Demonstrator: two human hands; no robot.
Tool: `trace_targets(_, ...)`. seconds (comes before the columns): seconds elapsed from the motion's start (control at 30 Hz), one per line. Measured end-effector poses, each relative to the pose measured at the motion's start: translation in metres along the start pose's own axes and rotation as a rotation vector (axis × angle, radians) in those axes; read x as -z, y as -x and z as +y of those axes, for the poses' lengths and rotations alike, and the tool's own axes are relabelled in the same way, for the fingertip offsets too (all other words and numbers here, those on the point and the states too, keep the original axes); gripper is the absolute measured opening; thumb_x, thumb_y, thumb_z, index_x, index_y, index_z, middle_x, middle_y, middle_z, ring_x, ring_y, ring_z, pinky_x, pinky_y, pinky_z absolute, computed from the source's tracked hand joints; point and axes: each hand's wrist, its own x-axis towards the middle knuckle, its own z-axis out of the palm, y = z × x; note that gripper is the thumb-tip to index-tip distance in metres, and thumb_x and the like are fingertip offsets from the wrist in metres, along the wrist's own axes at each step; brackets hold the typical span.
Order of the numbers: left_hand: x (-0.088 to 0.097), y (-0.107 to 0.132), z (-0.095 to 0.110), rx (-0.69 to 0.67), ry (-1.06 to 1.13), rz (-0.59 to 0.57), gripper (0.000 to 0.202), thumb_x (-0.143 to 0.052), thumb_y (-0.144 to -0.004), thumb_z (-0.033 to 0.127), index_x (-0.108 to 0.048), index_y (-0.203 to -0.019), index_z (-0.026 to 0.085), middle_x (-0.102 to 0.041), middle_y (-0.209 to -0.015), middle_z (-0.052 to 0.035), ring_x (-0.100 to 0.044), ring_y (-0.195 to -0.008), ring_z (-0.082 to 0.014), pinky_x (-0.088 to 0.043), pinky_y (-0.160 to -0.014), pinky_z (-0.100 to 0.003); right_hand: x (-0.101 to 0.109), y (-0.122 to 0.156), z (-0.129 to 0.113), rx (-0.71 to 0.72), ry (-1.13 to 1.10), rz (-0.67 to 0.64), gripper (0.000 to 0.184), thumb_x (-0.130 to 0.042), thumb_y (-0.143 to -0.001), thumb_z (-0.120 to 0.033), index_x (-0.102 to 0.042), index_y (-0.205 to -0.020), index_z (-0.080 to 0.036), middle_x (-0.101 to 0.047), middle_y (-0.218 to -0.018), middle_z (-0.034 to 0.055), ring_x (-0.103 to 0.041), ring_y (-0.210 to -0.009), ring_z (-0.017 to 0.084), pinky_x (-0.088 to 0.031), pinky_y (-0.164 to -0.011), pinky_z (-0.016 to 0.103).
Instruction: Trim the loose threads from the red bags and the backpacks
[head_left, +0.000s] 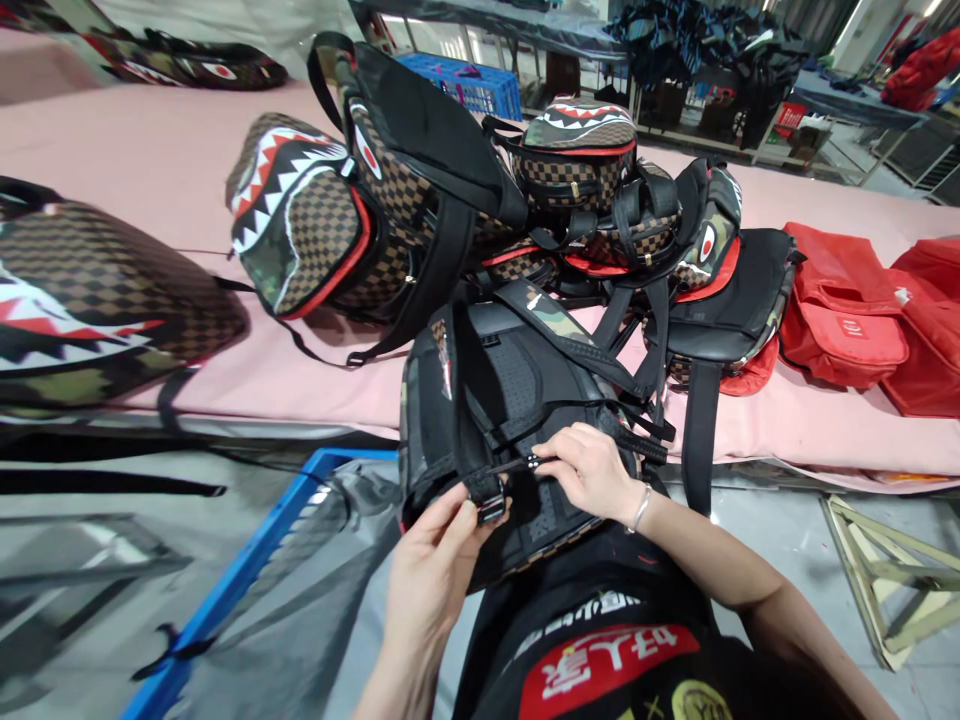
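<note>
A black backpack (pixel 510 400) with camouflage trim lies back side up against my lap, its mesh padding facing me. My left hand (pixel 435 560) pinches a black strap buckle (pixel 491 497) at the pack's lower edge. My right hand (pixel 592 470) pinches the thin strap end (pixel 525 463) just right of the buckle; a bracelet is on that wrist. Both hands are closed on the strap parts, a few centimetres apart.
Several shark-mouth checkered backpacks (pixel 315 220) are piled on the pink table (pixel 150 160) ahead; another (pixel 82 300) lies at the left. Red bags (pixel 847 300) sit at the right. A blue frame with grey plastic (pixel 247 570) is lower left, a wooden stand (pixel 885 570) lower right.
</note>
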Motion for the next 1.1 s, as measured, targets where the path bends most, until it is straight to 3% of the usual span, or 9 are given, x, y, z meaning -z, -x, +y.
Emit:
trace_targets(0.13, -0.001, -0.001, -0.001, -0.011, -0.026, 0.016, 0.043, -0.087, -0.048, 0.035, -0.072, -0.084, 0.017, -0.069, -0.078, -0.004, -0.062, -0.067, -0.0153, -0.057, -0.066, -0.031, 0.002, 0.001, 0.001, 0.042, -0.018, -0.025, 0.023, -0.044, -0.094, -0.032, -0.06, -0.093, -0.015, -0.066, -0.082, 0.0071, -0.055, -0.073, 0.016, -0.044, -0.07, 0.029)
trace_targets(0.37, 0.0, -0.002, -0.001, -0.035, -0.074, 0.01, 0.045, -0.086, -0.048, 0.039, -0.072, -0.085, 0.018, -0.069, -0.079, -0.0047, -0.063, -0.068, -0.0197, -0.057, -0.073, -0.044, 0.005, -0.005, 0.001, 0.067, -0.012, -0.109, 0.024, -0.044, -0.094, -0.033, -0.06, -0.094, -0.015, -0.065, -0.083, 0.0078, -0.057, -0.077, 0.017, -0.046, -0.074, 0.03)
trace_targets(0.63, -0.001, -0.003, -0.006, -0.043, -0.108, -0.011, 0.046, -0.085, -0.049, 0.04, -0.071, -0.088, 0.018, -0.07, -0.082, -0.0055, -0.065, -0.074, -0.0228, -0.058, -0.073, -0.043, 0.001, -0.007, -0.001, 0.054, -0.015, -0.11, 0.021, -0.047, -0.093, -0.033, -0.06, -0.088, -0.017, -0.066, -0.082, 0.0067, -0.058, -0.074, 0.015, -0.046, -0.072, 0.029)
trace_targets(0.73, 0.002, -0.003, -0.008, -0.041, -0.139, 0.0, 0.049, -0.084, -0.049, 0.042, -0.071, -0.09, 0.018, -0.07, -0.083, -0.0053, -0.065, -0.073, -0.0215, -0.058, -0.074, -0.04, 0.0, -0.007, -0.002, -0.023, -0.094, -0.077, 0.019, -0.05, -0.091, -0.03, -0.061, -0.085, -0.016, -0.066, -0.079, 0.0058, -0.058, -0.074, 0.015, -0.046, -0.074, 0.029)
trace_targets(0.83, 0.005, -0.004, -0.011, -0.06, -0.22, 0.021, 0.052, -0.083, -0.052, 0.042, -0.07, -0.096, 0.019, -0.07, -0.095, -0.0064, -0.065, -0.082, -0.02, -0.055, -0.081, -0.035, -0.001, -0.01, -0.001, -0.28, -0.308, -0.04, 0.015, -0.052, -0.088, -0.029, -0.06, -0.092, -0.017, -0.065, -0.085, 0.0032, -0.06, -0.08, 0.013, -0.047, -0.077, 0.027)
trace_targets(0.93, 0.007, -0.005, -0.015, -0.102, -0.323, 0.024, 0.051, -0.081, -0.057, 0.041, -0.069, -0.101, 0.019, -0.069, -0.104, -0.007, -0.064, -0.093, -0.0209, -0.05, -0.092, -0.035, -0.007, -0.016, -0.002, -0.471, -0.542, -0.068, 0.028, -0.059, -0.083, -0.032, -0.059, -0.107, -0.018, -0.065, -0.096, 0.002, -0.06, -0.084, 0.011, -0.048, -0.077, 0.024)
trace_targets(1.0, 0.007, -0.006, -0.017, -0.125, -0.356, 0.042, 0.05, -0.08, -0.057, 0.041, -0.069, -0.101, 0.02, -0.069, -0.103, -0.0064, -0.063, -0.094, -0.0213, -0.049, -0.094, -0.036, -0.014, -0.021, -0.005, -0.445, -0.564, -0.102, 0.038, -0.066, -0.077, -0.032, -0.06, -0.112, -0.019, -0.065, -0.096, 0.0016, -0.06, -0.081, 0.011, -0.047, -0.074, 0.022)
trace_targets(1.1, 0.011, -0.009, -0.021, -0.176, -0.403, 0.075, 0.044, -0.079, -0.057, 0.042, -0.07, -0.094, 0.019, -0.069, -0.1, -0.0068, -0.064, -0.092, -0.0222, -0.05, -0.092, -0.037, -0.025, -0.025, -0.011, -0.346, -0.415, -0.134, 0.026, -0.065, -0.079, -0.023, -0.068, -0.104, -0.02, -0.065, -0.083, 0.0, -0.057, -0.07, 0.009, -0.044, -0.066, 0.019)
